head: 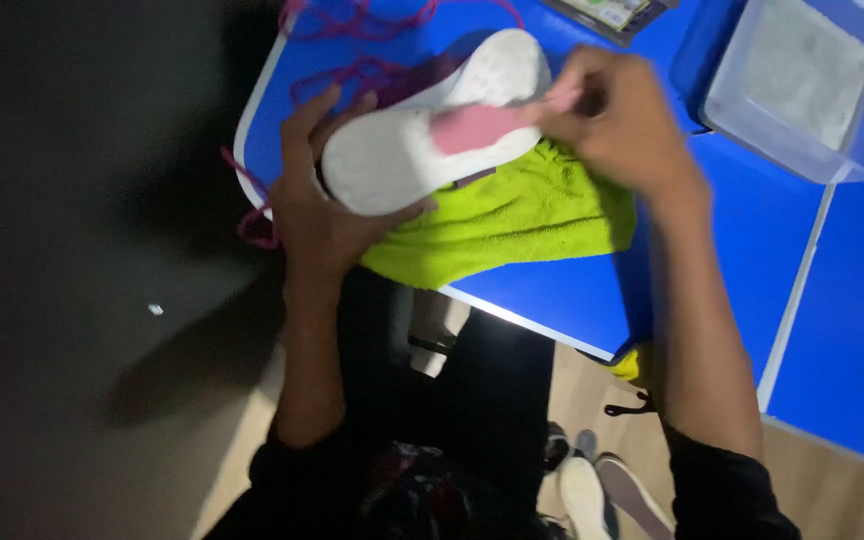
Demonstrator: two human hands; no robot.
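The left hand (317, 205) is wrapped around the heel end of one white-soled shoe (422, 140), thumb on the near edge and fingers curled over the far side, holding it sole up above the table. The right hand (617, 120) is closed in a pinch on one pink cloth or pad (482, 125), which lies pressed flat on the middle of the sole; motion blur hides what exactly it is. Under the shoe lies one lime-green towel (512, 215), spread on the corner of a blue table (742, 250). Magenta laces (362, 70) trail loose across the tabletop behind the shoe; their number cannot be told. One clear plastic tub (802, 85) stands at the far right of the table. Beyond the table edge is a pale wooden floor (852, 490), and the left side of the room is dark.
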